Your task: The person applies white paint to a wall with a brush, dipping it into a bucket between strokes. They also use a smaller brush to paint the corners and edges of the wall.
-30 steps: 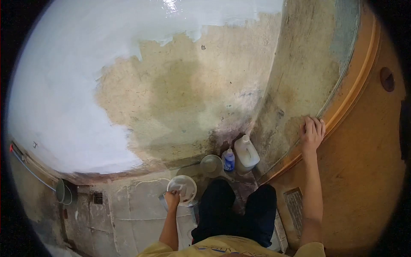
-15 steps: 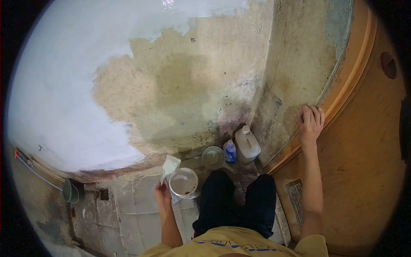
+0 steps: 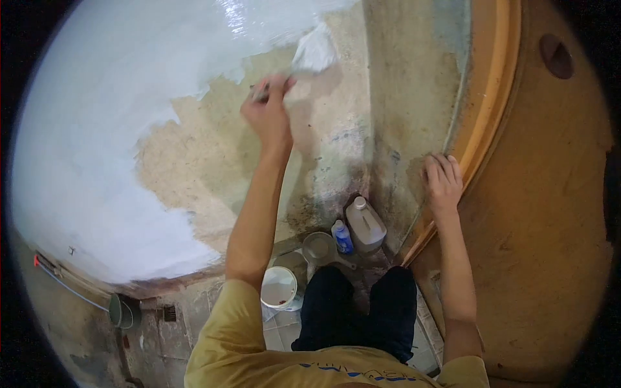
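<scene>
My left hand (image 3: 270, 113) is raised in front of the wall (image 3: 194, 155), its fingers closed around the handle of a paint brush (image 3: 314, 52). The brush's white bristle end lies against the bare wall area just below the wet white paint. Further right, my right hand (image 3: 443, 181) rests with bent fingers at the edge of the orange door frame (image 3: 482, 139), holding nothing. Below my left arm stands a white paint bucket (image 3: 279, 286) on the floor.
By the wall's foot are a grey dipper (image 3: 319, 249), a blue-labelled bottle (image 3: 342, 237) and a large whitish jug (image 3: 366, 225). A dark bucket (image 3: 123, 312) stands at the far left near a floor drain (image 3: 169, 313). A brown door (image 3: 543, 213) is at the right.
My left hand has moved up from beside the paint bucket to the wall, carrying the brush. My right hand stays at the door frame while the view has shifted slightly.
</scene>
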The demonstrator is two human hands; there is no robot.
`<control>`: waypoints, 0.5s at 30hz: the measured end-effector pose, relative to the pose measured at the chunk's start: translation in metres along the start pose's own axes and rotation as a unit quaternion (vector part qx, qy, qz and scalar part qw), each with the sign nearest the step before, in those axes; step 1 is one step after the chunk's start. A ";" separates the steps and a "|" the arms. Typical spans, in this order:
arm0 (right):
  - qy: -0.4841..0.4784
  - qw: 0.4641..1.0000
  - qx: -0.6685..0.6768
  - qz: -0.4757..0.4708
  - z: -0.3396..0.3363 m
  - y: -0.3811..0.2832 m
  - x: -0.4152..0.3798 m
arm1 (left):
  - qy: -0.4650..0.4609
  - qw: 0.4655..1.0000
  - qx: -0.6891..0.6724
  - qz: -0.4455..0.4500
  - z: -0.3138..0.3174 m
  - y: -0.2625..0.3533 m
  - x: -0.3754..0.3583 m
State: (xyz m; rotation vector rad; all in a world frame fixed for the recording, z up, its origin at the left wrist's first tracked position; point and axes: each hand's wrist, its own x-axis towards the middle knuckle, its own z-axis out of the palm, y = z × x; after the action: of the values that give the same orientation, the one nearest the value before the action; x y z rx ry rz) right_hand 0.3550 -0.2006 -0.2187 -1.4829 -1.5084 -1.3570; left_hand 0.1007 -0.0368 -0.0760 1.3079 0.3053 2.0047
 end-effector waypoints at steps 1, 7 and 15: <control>0.000 1.000 0.010 0.000 -0.001 0.000 0.001 | -0.014 0.998 0.048 0.030 0.024 -0.002 0.011; 0.020 0.999 0.026 -0.009 0.007 0.006 -0.004 | -0.066 0.978 0.112 0.166 0.097 -0.031 0.048; 0.025 0.999 0.038 -0.010 0.007 0.007 -0.007 | -0.038 0.966 0.184 0.177 0.113 -0.043 0.057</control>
State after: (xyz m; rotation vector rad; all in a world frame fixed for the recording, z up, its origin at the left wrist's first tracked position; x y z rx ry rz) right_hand 0.3644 -0.1971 -0.2253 -1.3799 -1.5299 -1.3251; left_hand 0.2049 0.0120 -0.0077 1.7699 0.4495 2.2589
